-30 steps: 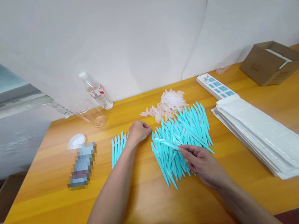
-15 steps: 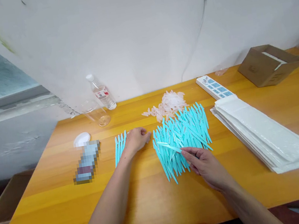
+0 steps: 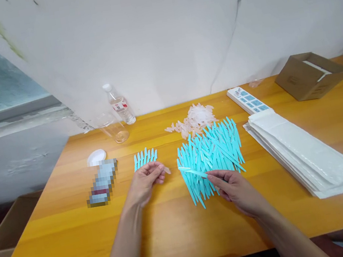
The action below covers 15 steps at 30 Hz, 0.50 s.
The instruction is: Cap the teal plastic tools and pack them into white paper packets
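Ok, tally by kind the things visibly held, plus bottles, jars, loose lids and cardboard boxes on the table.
Teal stick, right hand: 1
Clear piece, left hand: 1
Bottle: 1
Jar: 1
Round white lid: 1
Cardboard box: 1
Total: 6

One camera, worn on the head — it looks forward and down over the table (image 3: 79,247) toward the wall (image 3: 157,39), at arm's reach.
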Tool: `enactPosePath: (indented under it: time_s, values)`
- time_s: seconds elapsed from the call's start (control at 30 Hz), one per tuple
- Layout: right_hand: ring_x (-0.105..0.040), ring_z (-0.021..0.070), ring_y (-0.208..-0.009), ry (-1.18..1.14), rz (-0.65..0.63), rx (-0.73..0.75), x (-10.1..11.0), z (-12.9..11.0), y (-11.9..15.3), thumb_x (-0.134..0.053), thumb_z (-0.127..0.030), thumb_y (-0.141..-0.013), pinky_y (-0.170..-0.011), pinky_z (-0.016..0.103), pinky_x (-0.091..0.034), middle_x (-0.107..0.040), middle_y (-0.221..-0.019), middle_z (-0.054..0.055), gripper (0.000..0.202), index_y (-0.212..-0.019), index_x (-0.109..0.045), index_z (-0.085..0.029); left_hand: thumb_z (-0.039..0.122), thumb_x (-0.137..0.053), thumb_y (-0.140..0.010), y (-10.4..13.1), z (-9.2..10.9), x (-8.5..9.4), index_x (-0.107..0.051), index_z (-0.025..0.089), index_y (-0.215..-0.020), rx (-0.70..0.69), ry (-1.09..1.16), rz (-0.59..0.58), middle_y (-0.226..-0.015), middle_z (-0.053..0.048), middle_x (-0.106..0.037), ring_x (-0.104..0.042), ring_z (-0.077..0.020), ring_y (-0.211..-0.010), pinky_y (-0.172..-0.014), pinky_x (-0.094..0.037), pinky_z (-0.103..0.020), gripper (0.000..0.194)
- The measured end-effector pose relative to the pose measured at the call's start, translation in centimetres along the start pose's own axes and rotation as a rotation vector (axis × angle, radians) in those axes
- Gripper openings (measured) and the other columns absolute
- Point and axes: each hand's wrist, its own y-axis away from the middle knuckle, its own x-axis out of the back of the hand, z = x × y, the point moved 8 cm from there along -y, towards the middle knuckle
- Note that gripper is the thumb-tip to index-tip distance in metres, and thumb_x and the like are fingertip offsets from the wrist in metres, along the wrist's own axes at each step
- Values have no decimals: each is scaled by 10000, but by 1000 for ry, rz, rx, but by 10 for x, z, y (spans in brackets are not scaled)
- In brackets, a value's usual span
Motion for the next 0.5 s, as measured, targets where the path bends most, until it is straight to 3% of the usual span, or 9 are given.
enactPosePath:
  time_s: [0.17,0.5]
  values:
    - [-196,69,-511,29,-79,-5,-14,-2,-2,-658,-561,-848,-466,248,-134,-296,-579,-90,484,-1085,-672,-139,381,-842,-686,34,-22,5,-655,142,-833,83,240,82,-671,5,-685,-590,-62,-540,-515,-462,-157,337]
    - [-190,61,-486,82,-126,-27,-22,-4,3,-649,-554,-860,-444,247,-106,-298,-558,-94,474,-1092,-674,-142,365,-830,-709,44,-20,-1,-618,150,-831,16,237,93,-681,5,-693,-609,-73,-560,-521,-472,-167,326]
